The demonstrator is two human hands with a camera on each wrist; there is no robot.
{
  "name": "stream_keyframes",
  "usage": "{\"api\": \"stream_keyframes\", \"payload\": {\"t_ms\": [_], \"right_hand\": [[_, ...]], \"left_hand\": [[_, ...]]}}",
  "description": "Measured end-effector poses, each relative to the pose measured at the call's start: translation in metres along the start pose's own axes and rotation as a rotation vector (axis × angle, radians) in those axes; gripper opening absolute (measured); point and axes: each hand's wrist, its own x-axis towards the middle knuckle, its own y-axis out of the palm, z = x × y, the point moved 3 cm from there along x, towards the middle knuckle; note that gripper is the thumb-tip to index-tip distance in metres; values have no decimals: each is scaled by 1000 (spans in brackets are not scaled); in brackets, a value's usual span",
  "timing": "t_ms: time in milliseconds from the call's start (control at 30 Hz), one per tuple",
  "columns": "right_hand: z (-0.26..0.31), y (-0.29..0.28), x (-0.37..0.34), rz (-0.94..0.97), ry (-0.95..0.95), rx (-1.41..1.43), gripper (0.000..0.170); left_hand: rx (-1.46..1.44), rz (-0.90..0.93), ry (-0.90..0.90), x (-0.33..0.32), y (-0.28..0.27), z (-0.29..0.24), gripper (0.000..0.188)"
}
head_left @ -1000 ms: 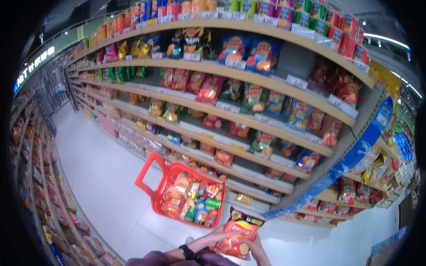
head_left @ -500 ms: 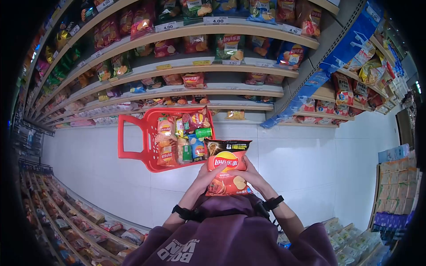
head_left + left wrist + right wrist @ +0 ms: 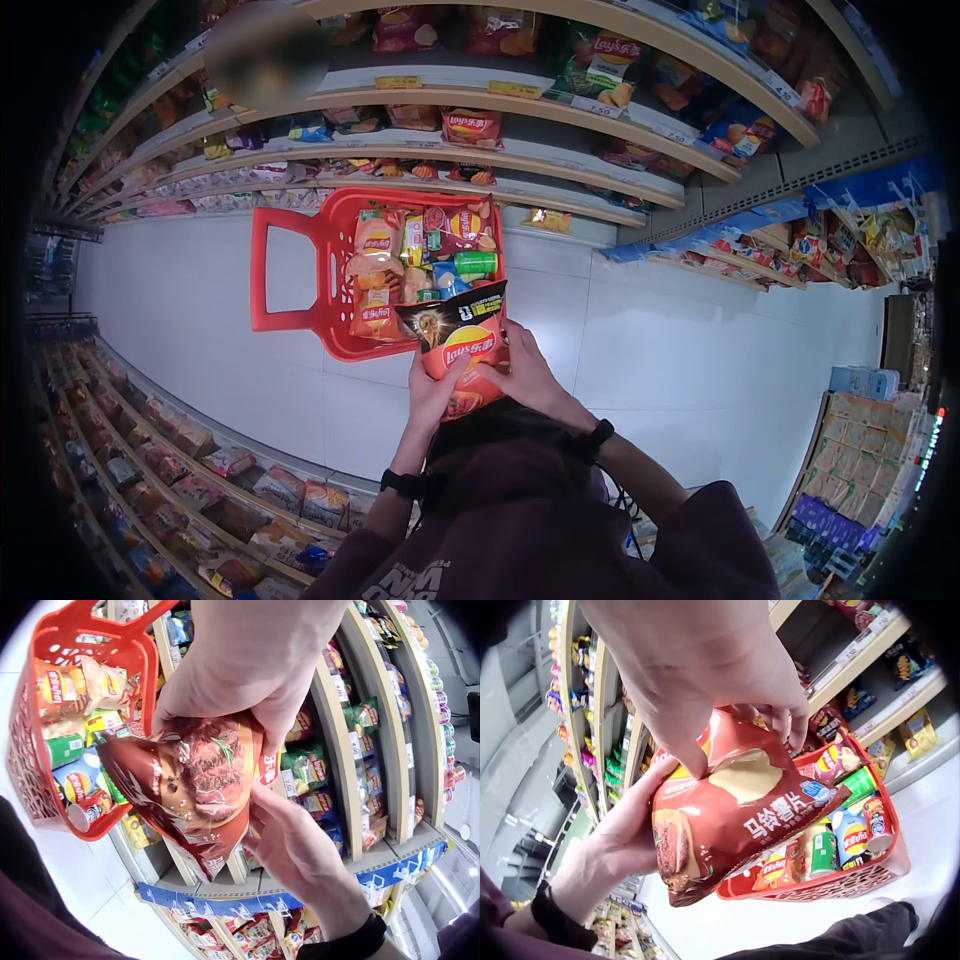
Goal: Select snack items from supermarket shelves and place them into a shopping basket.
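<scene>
Since the bag of chips [image 3: 470,350] looks plump and slick, it is probably gripped from both sides so that neither side has to be squeezed hard. It sits near the middle of the frame, its black top slanting towards the upper right, its printed front facing up. The left hand [image 3: 432,395] grips the lower left side and the right hand [image 3: 530,378] the right side. Both thumbs lie over the front, with the other fingers curled round the edges (a grip that likely leaves the brand name easy to read). So the fingers of each hand are clamped on the bag; how firmly they press, I cannot tell.

Just beyond, left of centre, the red basket [image 3: 333,300] holds more snack bags and a green can [image 3: 476,262], packed close, perhaps to keep them from shifting. The held bag overlaps its near right corner in the picture, though whether they touch is unclear. The basket's handle [image 3: 260,275] points to the left edge, and its body stands on the pale floor [image 3: 660,350], close beside the shelves [image 3: 420,97] across the top, where packets face outwards, presumably to show their labels.
</scene>
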Motion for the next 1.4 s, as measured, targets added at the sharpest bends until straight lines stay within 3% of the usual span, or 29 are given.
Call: {"api": "stream_keyframes", "payload": {"t_ms": [100,200,300,400,467,600,633,733,867,1000,1100,1133,1267,1400], "right_hand": [[13,12,29,17,-39,-142,80],[29,15,62,113,61,-151,76],[21,12,102,261,149,107,81],[-8,20,132,233,182,501,92],[-8,15,146,276,253,492,95],[-36,6,177,253,431,550,87],[-49,3,183,242,484,576,85],[-87,-2,202,253,494,553,75],[-119,0,224,297,513,530,68],[-146,8,231,308,518,560,66],[-162,15,226,288,571,677,60],[-169,16,223,286,582,707,51],[-188,15,214,224,570,672,41],[-194,-5,215,353,484,584,53]], "left_hand": [[-236,47,-25,26,-18,5,49],[-168,52,-100,55,-38,-2,51],[-98,96,-121,88,-48,-22,51],[-126,212,-171,121,-42,-46,51],[-11,283,-145,144,-27,-55,54],[87,295,-92,195,5,-22,63],[196,313,-75,207,11,-14,75],[231,257,22,233,29,11,85],[99,33,100,238,37,35,68],[-240,-47,93,231,29,90,51],[-197,-50,65,216,19,107,52],[-181,-41,38,212,16,104,56],[-21,-16,184,210,6,113,61],[-94,-55,160,211,5,118,59]]}}
